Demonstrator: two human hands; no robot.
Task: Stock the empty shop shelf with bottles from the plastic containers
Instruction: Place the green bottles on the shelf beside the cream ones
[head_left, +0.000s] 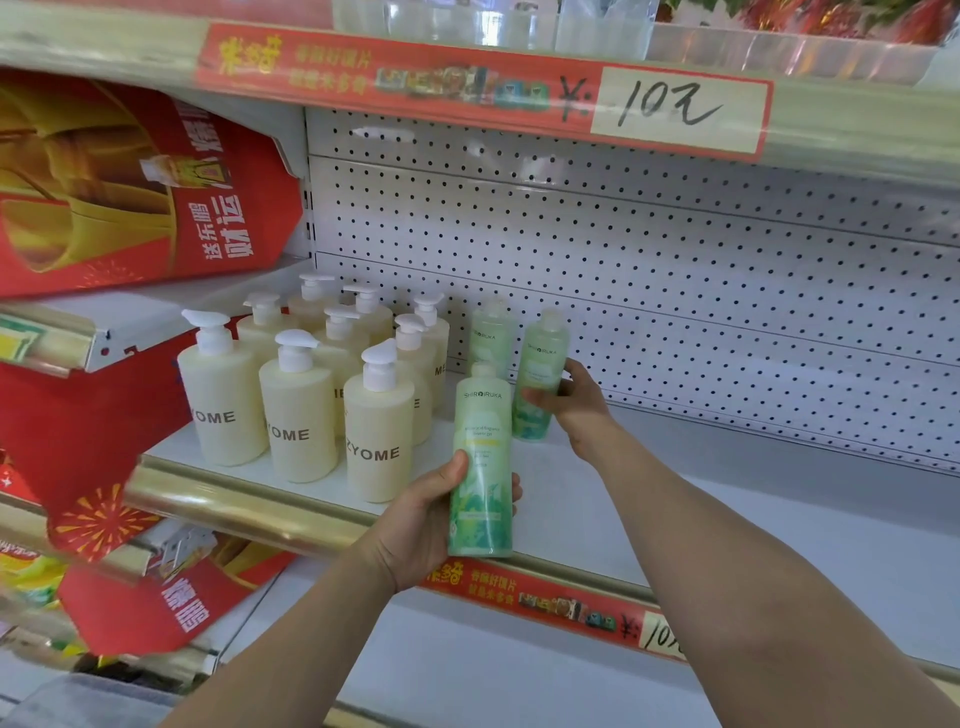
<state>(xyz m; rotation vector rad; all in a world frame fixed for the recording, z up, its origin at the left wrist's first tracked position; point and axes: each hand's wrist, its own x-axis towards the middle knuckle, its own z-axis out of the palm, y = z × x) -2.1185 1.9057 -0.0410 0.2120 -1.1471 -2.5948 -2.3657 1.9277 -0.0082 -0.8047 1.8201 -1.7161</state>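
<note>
In the head view, your left grip (431, 525) was curled round a green SHIRORUKA bottle (479, 467), held upright over the front edge of the white shelf (727, 499). Your right grip (574, 408) was wrapped round a second green bottle (537, 379), down at the shelf, just beside a third green bottle (491, 335) at the back. Cream ZYOME pump bottles (296, 415) stood to the left. Best, I judged, to square the right one label-forward, then seat the left one in front, clear of the pumps.
</note>
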